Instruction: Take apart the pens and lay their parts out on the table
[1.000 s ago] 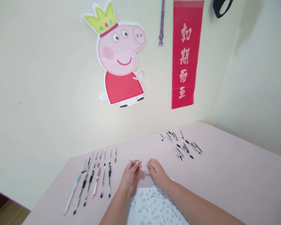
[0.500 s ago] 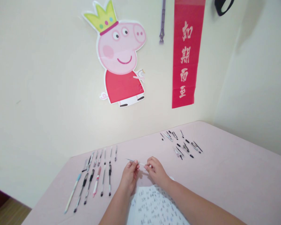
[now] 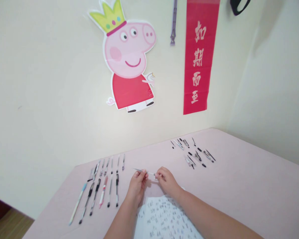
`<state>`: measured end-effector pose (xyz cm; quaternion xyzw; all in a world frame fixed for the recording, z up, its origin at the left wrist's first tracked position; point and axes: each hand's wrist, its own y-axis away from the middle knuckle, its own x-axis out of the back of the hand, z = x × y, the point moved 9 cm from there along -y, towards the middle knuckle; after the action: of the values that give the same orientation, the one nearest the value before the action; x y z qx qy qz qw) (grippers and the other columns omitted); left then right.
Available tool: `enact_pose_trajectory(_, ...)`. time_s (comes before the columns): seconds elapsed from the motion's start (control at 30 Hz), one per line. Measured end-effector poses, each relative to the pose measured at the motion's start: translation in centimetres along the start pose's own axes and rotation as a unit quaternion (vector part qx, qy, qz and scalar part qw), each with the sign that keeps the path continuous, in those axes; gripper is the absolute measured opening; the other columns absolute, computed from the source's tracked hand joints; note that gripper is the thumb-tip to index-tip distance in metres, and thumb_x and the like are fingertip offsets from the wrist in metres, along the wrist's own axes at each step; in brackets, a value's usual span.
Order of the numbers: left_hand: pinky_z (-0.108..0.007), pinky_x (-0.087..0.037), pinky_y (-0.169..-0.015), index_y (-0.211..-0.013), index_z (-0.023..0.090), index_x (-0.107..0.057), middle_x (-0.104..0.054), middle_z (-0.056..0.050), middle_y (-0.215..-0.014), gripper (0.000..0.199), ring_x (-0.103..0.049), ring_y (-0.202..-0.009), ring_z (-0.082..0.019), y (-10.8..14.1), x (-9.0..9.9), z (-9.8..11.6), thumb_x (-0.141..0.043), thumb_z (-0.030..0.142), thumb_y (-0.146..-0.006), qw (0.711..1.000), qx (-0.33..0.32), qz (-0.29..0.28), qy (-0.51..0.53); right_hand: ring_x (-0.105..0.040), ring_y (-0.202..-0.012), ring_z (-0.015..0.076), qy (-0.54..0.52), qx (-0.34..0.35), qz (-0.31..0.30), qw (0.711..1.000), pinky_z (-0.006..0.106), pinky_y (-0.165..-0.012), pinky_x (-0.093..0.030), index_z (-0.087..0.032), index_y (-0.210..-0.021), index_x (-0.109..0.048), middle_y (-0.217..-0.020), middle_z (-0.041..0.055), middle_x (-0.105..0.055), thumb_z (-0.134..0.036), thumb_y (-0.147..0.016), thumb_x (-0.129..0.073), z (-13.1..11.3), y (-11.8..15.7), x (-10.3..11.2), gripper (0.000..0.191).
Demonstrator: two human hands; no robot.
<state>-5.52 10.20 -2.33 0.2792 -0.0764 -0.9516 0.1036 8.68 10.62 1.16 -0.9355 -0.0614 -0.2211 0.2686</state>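
At lower centre, the left grip (image 3: 137, 186) is pinching a slender pen piece (image 3: 151, 174) mid-length, the right grip (image 3: 166, 180) its right end.

— What reads on the red banner (image 3: 200, 59) hung on the wall (image 3: 52, 83)?
— Four pale Chinese characters, 如期而至, run top to bottom down its length.
— And the white sheet (image 3: 164, 217) on the pink-topped table (image 3: 251, 186)?
— Rows of dark handwriting, too small and blurred to read.
— The pens (image 3: 117, 190)?
— Any markings there are too small to make out.
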Motion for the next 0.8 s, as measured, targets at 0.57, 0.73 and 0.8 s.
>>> enact_pose_trajectory(0.57, -0.012, -0.048, -0.053, -0.066, 0.012, -0.055, -0.059, 0.001, -0.062, 0.013, -0.057, -0.055, -0.005, -0.19, 0.15, -0.12, -0.066, 0.008, -0.072, 1.000, -0.005, -0.006, 0.005, -0.051, -0.074, 0.0158, -0.013, -0.017, 0.014, 1.000, 0.027, -0.069, -0.040, -0.017, -0.070, -0.057, -0.074, 0.0027, -0.055, -0.020, -0.079, -0.051, 0.30, -0.05, 0.18, 0.011)
enact_pose_trajectory(0.73, -0.012, -0.048, -0.052, -0.066, 0.011, -0.055, -0.059, 0.001, -0.062, 0.012, -0.057, -0.054, -0.004, -0.28, 0.42, -0.16, -0.065, 0.008, -0.072, 1.000, -0.006, 0.006, 0.013, -0.053, -0.075, 0.0155, -0.033, -0.061, 0.030, 0.997, 0.026, -0.066, -0.041, -0.018, -0.074, -0.057, -0.077, 0.0022, -0.057, -0.013, -0.071, -0.056, 0.93, 0.03, 0.23, 0.006)
enact_pose_trajectory(0.8, -0.012, -0.048, -0.053, -0.066, 0.011, -0.056, -0.059, 0.000, -0.063, 0.012, -0.057, -0.054, -0.004, -0.33, 0.46, -0.25, -0.065, 0.008, -0.072, 1.000, -0.004, 0.005, 0.016, -0.053, -0.076, 0.0158, -0.037, -0.063, 0.029, 0.997, 0.026, -0.066, -0.041, -0.018, -0.076, -0.058, -0.078, 0.0026, -0.058, -0.016, -0.072, -0.057, 0.98, 0.02, 0.26, 0.004)
